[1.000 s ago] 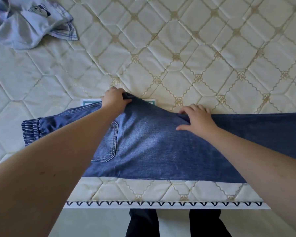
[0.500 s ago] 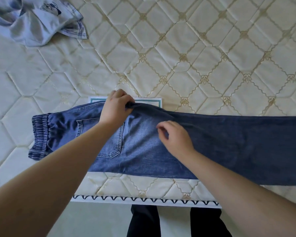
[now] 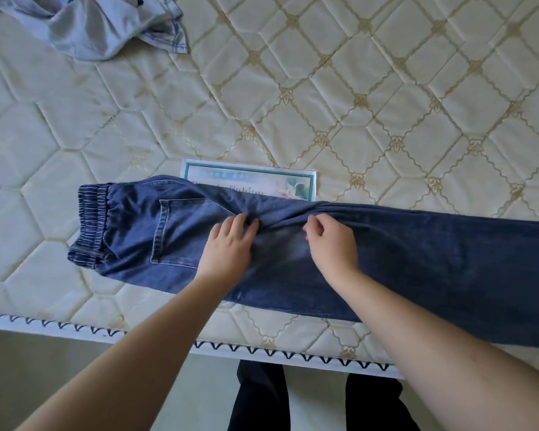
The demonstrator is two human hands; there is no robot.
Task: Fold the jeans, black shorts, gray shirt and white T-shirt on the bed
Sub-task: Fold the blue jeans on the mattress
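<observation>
The blue jeans [image 3: 417,262] lie across the near part of the bed [image 3: 324,88], folded lengthwise, with the elastic waistband at the left and the legs running off the right edge of view. My left hand [image 3: 229,244] rests on the seat area beside the back pocket and pinches a crease of denim between thumb and fingers. My right hand [image 3: 332,241] sits just to its right, its curled fingers nipping the same bunched fold. A crumpled gray shirt [image 3: 91,26] lies at the far left. The black shorts and white T-shirt are out of view.
A printed label [image 3: 249,178] on the mattress shows partly behind the jeans. The mattress's front edge with zigzag trim [image 3: 262,351] runs along the bottom, with pale floor and my dark trouser legs [image 3: 262,399] below it.
My left hand came down from the jeans' far edge onto the seat area, tucking the crotch point in. My right hand shifted left toward it. The view moved closer and tilted.
</observation>
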